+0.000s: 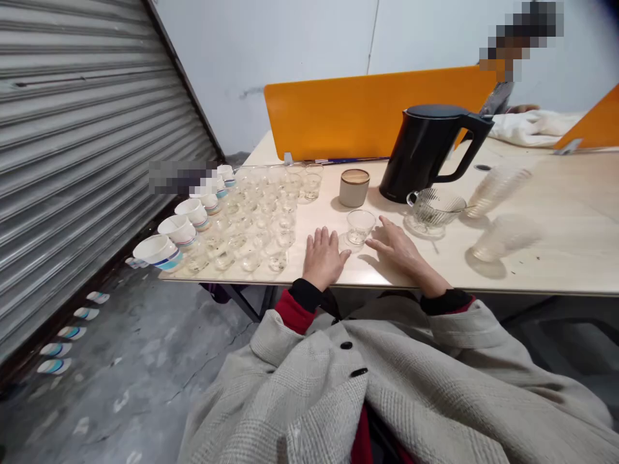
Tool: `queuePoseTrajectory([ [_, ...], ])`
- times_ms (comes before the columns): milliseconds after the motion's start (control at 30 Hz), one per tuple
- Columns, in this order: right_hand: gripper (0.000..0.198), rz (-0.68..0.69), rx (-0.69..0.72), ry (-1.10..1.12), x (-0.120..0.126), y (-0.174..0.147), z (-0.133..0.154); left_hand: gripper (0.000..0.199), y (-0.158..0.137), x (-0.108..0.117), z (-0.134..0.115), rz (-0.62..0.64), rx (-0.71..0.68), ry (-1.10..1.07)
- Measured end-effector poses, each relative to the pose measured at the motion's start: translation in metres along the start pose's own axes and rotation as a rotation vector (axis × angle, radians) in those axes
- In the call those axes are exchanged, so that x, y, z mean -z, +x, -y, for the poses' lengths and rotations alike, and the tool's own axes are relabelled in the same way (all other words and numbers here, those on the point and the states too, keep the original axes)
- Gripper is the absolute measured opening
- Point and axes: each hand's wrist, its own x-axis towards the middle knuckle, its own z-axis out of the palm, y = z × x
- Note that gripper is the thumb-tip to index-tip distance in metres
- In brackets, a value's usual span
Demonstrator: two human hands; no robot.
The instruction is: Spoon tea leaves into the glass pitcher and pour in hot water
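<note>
A clear plastic cup (360, 225) with some dark bits at its bottom stands on the table between my hands. My left hand (323, 256) lies palm down just left of it, fingers stretched out and holding nothing. On the cup's other side, my right hand (397, 248) rests with thumb and fingers apart, its thumb close to the cup; whether it touches I cannot tell. Behind the cup sits a grey canister (354, 191) with a wooden lid. A ribbed glass pitcher (436, 207) is right of my right hand.
Many clear cups (261, 222) with bits inside crowd the table's left side, beside a row of white paper cups (176, 230). A black kettle (420, 154) stands before an orange divider (338, 122). Two stacks of clear cups (503, 238) lie tilted at right. Another person sits beyond.
</note>
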Motion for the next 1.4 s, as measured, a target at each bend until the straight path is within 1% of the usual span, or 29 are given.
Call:
queuePoseTrajectory([
  [167, 0.091, -0.036, 0.012, 0.180, -0.006, 0.012, 0.015, 0.074, -0.010, -0.003, 0.001, -0.032, -0.035, -0.003],
  [267, 0.086, -0.100, -0.034, 0.365, -0.015, 0.020, 0.020, 0.073, -0.011, -0.004, 0.002, -0.027, -0.039, -0.012],
  [367, 0.077, -0.156, -0.075, 0.522, -0.020, 0.027, 0.022, 0.071, -0.011, -0.004, 0.002, -0.049, -0.048, -0.029],
  [500, 0.062, -0.209, -0.072, 0.576, -0.010, 0.041, 0.031, 0.067, -0.014, -0.006, 0.002, -0.106, -0.069, -0.057],
  [600, 0.058, -0.230, -0.045, 0.581, 0.003, 0.061, 0.048, 0.062, -0.016, -0.009, 0.003, -0.150, -0.095, -0.087],
  [667, 0.057, -0.208, -0.028, 0.586, 0.007, 0.079, 0.063, 0.061, -0.017, -0.010, 0.003, -0.168, -0.111, -0.102],
  [733, 0.055, -0.171, -0.010, 0.586, 0.004, 0.099, 0.078, 0.062, -0.016, -0.011, 0.004, -0.174, -0.125, -0.111],
  [867, 0.048, -0.105, -0.024, 0.572, -0.013, 0.136, 0.102, 0.062, -0.017, -0.012, 0.005, -0.190, -0.142, -0.137],
  [967, 0.046, -0.048, -0.034, 0.594, -0.029, 0.154, 0.110, 0.059, -0.018, -0.010, 0.005, -0.205, -0.148, -0.157],
  [1033, 0.044, -0.015, -0.038, 0.644, -0.038, 0.161, 0.111, 0.058, -0.019, -0.009, 0.005, -0.214, -0.149, -0.165],
  [1167, 0.046, -0.009, -0.060, 0.685, -0.049, 0.171, 0.112, 0.058, -0.020, -0.005, 0.006, -0.202, -0.156, -0.179],
  [1233, 0.045, -0.006, -0.064, 0.686, -0.053, 0.175, 0.113, 0.057, -0.021, -0.005, 0.006, -0.194, -0.156, -0.186],
  [1400, 0.037, 0.000, -0.051, 0.663, -0.055, 0.179, 0.114, 0.056, -0.020, -0.006, 0.007, -0.208, -0.159, -0.178],
])
